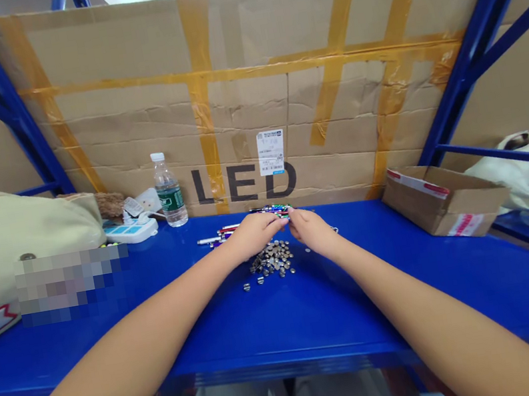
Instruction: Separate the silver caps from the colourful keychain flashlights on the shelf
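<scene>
My left hand [260, 231] and my right hand [310, 227] come together above the middle of the blue table, fingertips almost touching. Both have their fingers closed around something small that the fingers mostly hide. Just behind them lies a pile of colourful pens [271, 209], partly covered by my hands. More slim pens [208, 240] stick out to the left of my left hand. Right below the hands is a heap of small, round, shiny metal pieces [272, 259]. A few of these lie loose at the near edge of the heap.
A water bottle [170, 193] and a white power strip [132, 230] stand back left, beside a pale bag [17, 232]. On the right sits an open cardboard box [442, 199] near a white cloth bag [513, 166]. Tall taped cardboard [140, 124] closes off the back.
</scene>
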A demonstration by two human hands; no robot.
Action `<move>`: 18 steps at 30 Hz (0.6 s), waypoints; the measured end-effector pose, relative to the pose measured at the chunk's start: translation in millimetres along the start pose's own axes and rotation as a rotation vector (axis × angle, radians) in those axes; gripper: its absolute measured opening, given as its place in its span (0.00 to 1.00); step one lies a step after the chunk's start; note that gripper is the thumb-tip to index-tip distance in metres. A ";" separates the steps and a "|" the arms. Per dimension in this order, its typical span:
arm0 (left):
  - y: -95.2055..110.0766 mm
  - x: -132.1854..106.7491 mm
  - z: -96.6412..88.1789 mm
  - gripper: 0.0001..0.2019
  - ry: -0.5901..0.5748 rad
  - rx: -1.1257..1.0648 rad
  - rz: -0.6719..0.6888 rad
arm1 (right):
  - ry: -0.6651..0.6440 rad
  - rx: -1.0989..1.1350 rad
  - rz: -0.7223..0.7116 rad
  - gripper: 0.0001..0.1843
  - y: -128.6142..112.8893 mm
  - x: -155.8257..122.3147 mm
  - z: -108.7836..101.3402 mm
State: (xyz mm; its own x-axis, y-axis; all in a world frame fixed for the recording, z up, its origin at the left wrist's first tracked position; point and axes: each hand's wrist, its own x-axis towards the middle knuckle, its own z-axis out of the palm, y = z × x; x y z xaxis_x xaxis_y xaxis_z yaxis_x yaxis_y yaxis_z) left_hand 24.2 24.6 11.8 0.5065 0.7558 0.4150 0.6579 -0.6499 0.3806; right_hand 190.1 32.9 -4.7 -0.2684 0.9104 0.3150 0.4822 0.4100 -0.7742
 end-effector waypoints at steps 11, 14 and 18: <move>4.6 -2.2 -6.9 0.15 -0.012 -0.184 -0.075 | 0.031 -0.016 -0.056 0.25 -1.0 -0.4 0.9; 4.5 -1.6 -5.3 0.07 0.087 -0.147 -0.019 | 0.028 0.017 -0.058 0.25 0.0 -0.1 0.2; 3.0 -1.4 -9.8 0.16 0.056 -0.154 -0.039 | 0.005 -0.006 -0.076 0.26 -0.3 -1.4 3.6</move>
State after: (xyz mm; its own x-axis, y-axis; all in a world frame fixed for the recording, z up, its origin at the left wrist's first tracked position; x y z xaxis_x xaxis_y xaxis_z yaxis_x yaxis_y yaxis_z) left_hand 20.1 20.8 20.5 0.4476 0.7780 0.4410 0.5810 -0.6278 0.5179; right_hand 187.3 31.3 -6.8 -0.3004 0.8769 0.3753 0.4657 0.4782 -0.7446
